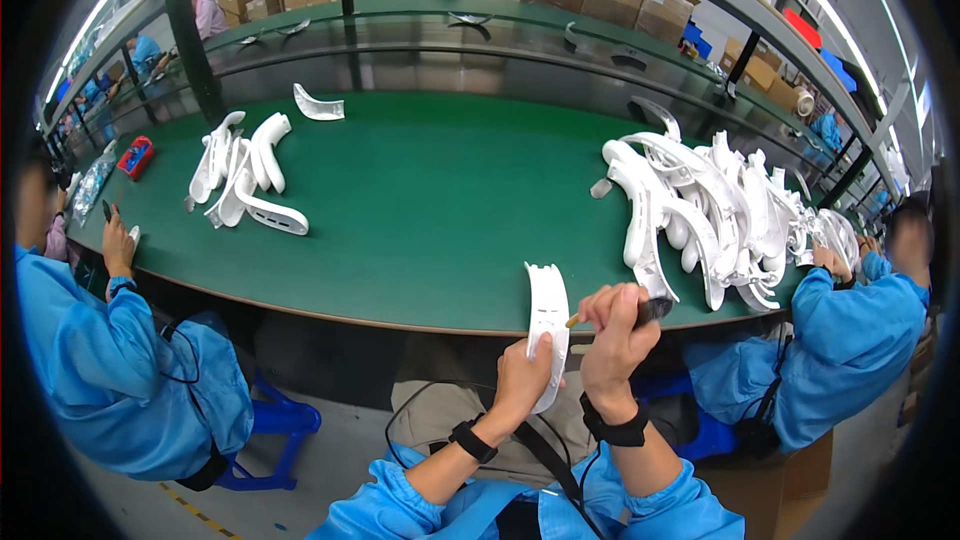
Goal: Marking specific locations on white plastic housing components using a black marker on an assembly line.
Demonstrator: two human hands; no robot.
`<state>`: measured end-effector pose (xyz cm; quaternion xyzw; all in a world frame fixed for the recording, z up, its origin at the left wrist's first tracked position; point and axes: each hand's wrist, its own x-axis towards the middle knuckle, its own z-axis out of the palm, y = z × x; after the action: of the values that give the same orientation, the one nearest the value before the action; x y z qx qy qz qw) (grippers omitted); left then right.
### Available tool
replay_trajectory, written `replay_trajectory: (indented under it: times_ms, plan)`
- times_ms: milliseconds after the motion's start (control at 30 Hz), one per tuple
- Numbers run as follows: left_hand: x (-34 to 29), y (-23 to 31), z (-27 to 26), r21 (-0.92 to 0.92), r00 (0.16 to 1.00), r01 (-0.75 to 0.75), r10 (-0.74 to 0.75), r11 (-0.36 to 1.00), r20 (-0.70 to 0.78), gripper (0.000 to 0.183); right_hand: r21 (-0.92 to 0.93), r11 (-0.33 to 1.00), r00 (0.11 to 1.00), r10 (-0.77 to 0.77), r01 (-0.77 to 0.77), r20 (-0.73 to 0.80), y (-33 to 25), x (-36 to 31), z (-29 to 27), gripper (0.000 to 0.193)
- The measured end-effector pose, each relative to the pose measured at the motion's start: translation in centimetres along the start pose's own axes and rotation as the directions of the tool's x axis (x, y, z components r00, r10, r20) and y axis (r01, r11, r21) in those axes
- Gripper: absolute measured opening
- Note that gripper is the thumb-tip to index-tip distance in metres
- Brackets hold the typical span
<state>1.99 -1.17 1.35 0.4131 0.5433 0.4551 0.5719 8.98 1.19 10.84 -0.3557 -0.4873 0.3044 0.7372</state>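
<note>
My left hand (524,377) is closed round the lower part of a curved white plastic piece (547,302). The piece stands nearly upright at the table's near edge, with small slots along its middle. My right hand (612,338) grips a small hand tool with a dark handle (655,310). Its thin yellowish tip (572,321) points left and meets or nearly meets the right edge of the piece. My fingers hide the middle of the tool, so its exact kind does not show.
A big heap of white curved pieces (715,205) covers the table's right side; a smaller group (243,172) lies left. One piece (318,104) sits apart at the back. Co-workers in blue sit left (130,360) and right (850,340). A red bin (136,157) stands far left.
</note>
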Motion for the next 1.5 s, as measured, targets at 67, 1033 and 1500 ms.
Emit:
replay_trajectory:
  times_ms: [67, 1033, 1500]
  plan:
    - [-0.4, 0.6, 0.3, 0.104, 0.981, -0.148, 0.159, 0.983, -0.107, 0.042, -0.06, 0.997, 0.999, -0.037, 0.039, 0.034, 0.4, -0.9, -0.4, 0.033]
    - [-0.9, 1.0, 1.7, 0.04, 0.986, -0.061, 0.067, 0.997, -0.151, 0.042, -0.171, 0.974, 0.983, -0.162, 0.146, -0.084, 3.9, -1.1, 0.1, 0.031]
    - [-0.4, 0.7, 1.9, -0.228, 0.998, 0.039, -0.05, 0.973, -0.041, 0.043, -0.23, 0.965, 0.992, 0.122, -0.128, -0.044, -1.1, -2.4, -6.0, 0.023]
